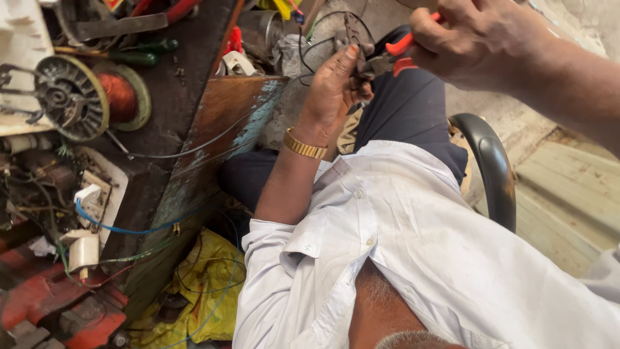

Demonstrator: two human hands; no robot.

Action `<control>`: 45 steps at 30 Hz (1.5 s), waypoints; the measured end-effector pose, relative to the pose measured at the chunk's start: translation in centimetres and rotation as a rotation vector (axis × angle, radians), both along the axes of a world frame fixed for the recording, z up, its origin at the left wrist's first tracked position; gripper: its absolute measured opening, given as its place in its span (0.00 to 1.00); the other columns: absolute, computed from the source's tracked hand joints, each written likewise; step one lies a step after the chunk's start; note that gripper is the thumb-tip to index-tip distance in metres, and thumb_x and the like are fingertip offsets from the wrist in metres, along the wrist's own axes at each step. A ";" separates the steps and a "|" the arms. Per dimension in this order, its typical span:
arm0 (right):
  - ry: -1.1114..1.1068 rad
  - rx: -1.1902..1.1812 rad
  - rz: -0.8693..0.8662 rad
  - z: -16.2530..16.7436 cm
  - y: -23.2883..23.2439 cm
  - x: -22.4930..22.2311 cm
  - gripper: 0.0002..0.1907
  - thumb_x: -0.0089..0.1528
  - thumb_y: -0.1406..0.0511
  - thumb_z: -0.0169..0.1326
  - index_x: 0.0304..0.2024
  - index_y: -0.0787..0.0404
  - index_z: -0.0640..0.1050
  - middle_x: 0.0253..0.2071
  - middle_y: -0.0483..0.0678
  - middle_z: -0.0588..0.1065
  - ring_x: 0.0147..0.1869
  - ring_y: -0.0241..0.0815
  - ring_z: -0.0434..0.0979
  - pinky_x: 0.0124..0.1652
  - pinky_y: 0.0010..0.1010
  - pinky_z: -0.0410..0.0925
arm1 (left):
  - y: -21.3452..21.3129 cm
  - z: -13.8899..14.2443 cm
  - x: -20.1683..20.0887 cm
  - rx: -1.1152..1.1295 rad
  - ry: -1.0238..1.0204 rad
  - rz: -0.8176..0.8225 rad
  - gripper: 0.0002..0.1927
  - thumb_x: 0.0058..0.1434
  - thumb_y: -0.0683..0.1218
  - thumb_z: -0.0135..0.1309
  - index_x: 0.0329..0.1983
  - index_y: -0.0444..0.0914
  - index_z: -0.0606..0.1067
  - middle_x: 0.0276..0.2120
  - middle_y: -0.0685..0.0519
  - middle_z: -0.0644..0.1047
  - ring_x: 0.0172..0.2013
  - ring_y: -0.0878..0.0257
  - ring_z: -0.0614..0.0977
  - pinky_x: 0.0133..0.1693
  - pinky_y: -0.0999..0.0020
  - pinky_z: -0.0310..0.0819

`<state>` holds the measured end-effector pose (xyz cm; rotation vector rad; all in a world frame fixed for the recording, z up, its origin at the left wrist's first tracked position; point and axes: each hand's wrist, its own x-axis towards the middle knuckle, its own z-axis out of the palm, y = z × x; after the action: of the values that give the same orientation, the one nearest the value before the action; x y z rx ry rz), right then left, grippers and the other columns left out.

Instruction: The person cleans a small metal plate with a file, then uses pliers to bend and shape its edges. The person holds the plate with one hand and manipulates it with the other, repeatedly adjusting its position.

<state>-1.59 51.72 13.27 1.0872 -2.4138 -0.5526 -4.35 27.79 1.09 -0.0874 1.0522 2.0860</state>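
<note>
R hand (475,39) grips red pliers (387,55); L hand (332,87) pinches wire (323,29).

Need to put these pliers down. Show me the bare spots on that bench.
Bare: the worn wooden board between the copper coil and the left hand, crossed by one wire. Crowded: the bench's left side, with the coil, the white plugs and the blue wire.
</note>
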 end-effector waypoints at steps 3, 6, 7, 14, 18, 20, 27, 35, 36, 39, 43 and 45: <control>-0.094 0.068 -0.113 0.1 -0.5 0.4 0.10 0.58 0.49 0.56 0.37 0.38 0.85 0.46 0.35 0.74 0.51 0.35 0.74 0.49 0.27 0.70 | -0.5 0.1 -0.1 0.033 0.035 0.044 0.18 0.73 0.55 0.52 0.53 0.36 0.75 0.36 0.51 0.80 0.32 0.65 0.83 0.36 0.68 0.83; -0.120 0.009 -0.176 -0.3 -0.6 1.0 0.07 0.58 0.50 0.60 0.33 0.39 0.83 0.52 0.34 0.76 0.57 0.34 0.76 0.56 0.31 0.70 | -1.6 0.4 -0.2 0.066 0.033 0.104 0.16 0.73 0.55 0.53 0.51 0.37 0.75 0.36 0.50 0.81 0.32 0.64 0.83 0.36 0.67 0.83; -0.194 -0.157 -0.196 -0.6 -0.5 1.2 0.08 0.59 0.52 0.62 0.34 0.45 0.83 0.53 0.39 0.75 0.57 0.39 0.76 0.55 0.34 0.70 | -2.0 0.5 -0.2 0.077 0.028 0.128 0.16 0.73 0.55 0.53 0.50 0.37 0.75 0.36 0.49 0.81 0.32 0.64 0.83 0.37 0.66 0.83; -0.808 -0.899 -0.400 -5.6 -4.0 3.5 0.15 0.65 0.59 0.64 0.43 0.63 0.78 0.60 0.54 0.74 0.55 0.55 0.78 0.51 0.42 0.72 | -5.2 1.2 0.3 0.133 0.025 0.201 0.18 0.73 0.55 0.54 0.55 0.37 0.73 0.37 0.48 0.80 0.33 0.62 0.83 0.40 0.65 0.81; -0.763 -0.882 -0.330 -5.5 -4.9 4.0 0.15 0.62 0.61 0.66 0.48 0.62 0.81 0.57 0.52 0.76 0.54 0.54 0.79 0.50 0.41 0.73 | -5.9 0.7 0.2 0.298 0.031 0.202 0.22 0.73 0.56 0.51 0.59 0.36 0.73 0.38 0.49 0.79 0.34 0.62 0.82 0.42 0.62 0.81; -0.771 -0.970 -0.339 -4.8 -5.1 4.0 0.14 0.62 0.63 0.67 0.47 0.62 0.80 0.57 0.53 0.76 0.54 0.53 0.79 0.49 0.39 0.73 | -6.1 0.1 0.3 0.372 0.033 0.207 0.22 0.75 0.56 0.49 0.59 0.34 0.72 0.39 0.48 0.79 0.34 0.61 0.82 0.43 0.60 0.81; -0.904 -1.359 -0.280 -5.6 -5.6 4.2 0.13 0.66 0.70 0.65 0.51 0.68 0.78 0.57 0.55 0.74 0.55 0.41 0.76 0.53 0.29 0.70 | -7.2 -1.0 1.5 0.409 0.050 0.203 0.22 0.77 0.56 0.46 0.59 0.33 0.72 0.41 0.47 0.79 0.35 0.61 0.81 0.45 0.59 0.80; -1.191 -1.727 -0.357 -10.9 -7.7 4.8 0.14 0.70 0.68 0.60 0.56 0.67 0.76 0.49 0.48 0.73 0.50 0.35 0.71 0.49 0.24 0.65 | -9.5 -0.6 2.7 0.306 0.069 0.273 0.19 0.79 0.53 0.45 0.62 0.34 0.71 0.44 0.47 0.78 0.39 0.61 0.81 0.46 0.64 0.79; -1.285 -1.791 -0.484 -11.4 -7.8 4.5 0.17 0.70 0.67 0.60 0.59 0.66 0.76 0.45 0.46 0.72 0.44 0.33 0.69 0.44 0.25 0.64 | -9.7 -0.7 2.8 0.303 0.053 0.280 0.19 0.78 0.53 0.45 0.62 0.35 0.71 0.44 0.47 0.78 0.39 0.61 0.81 0.46 0.64 0.79; -1.424 -1.794 -0.509 -12.4 -8.3 3.7 0.18 0.69 0.63 0.55 0.58 0.66 0.74 0.44 0.44 0.75 0.43 0.34 0.75 0.45 0.26 0.71 | -10.1 -0.8 2.8 0.321 0.063 0.295 0.19 0.78 0.52 0.45 0.62 0.35 0.71 0.44 0.48 0.78 0.39 0.62 0.80 0.45 0.64 0.79; -1.522 -1.861 -0.471 -12.1 -8.7 3.2 0.23 0.69 0.59 0.54 0.63 0.66 0.71 0.49 0.47 0.74 0.47 0.36 0.76 0.46 0.29 0.72 | -10.7 -1.1 2.5 0.360 0.077 0.327 0.18 0.79 0.51 0.45 0.62 0.35 0.71 0.43 0.47 0.78 0.38 0.61 0.80 0.45 0.64 0.79; -1.631 -1.985 -0.405 -11.6 -8.9 3.3 0.25 0.69 0.59 0.52 0.65 0.65 0.69 0.51 0.49 0.74 0.49 0.38 0.76 0.44 0.32 0.74 | -10.9 -1.4 2.3 0.377 0.051 0.339 0.19 0.79 0.52 0.44 0.62 0.34 0.71 0.44 0.47 0.78 0.39 0.60 0.81 0.45 0.64 0.78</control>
<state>1.74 42.82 1.71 -0.2367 -2.0762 2.8879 -2.00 16.93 -0.33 -0.0247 0.6899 2.5730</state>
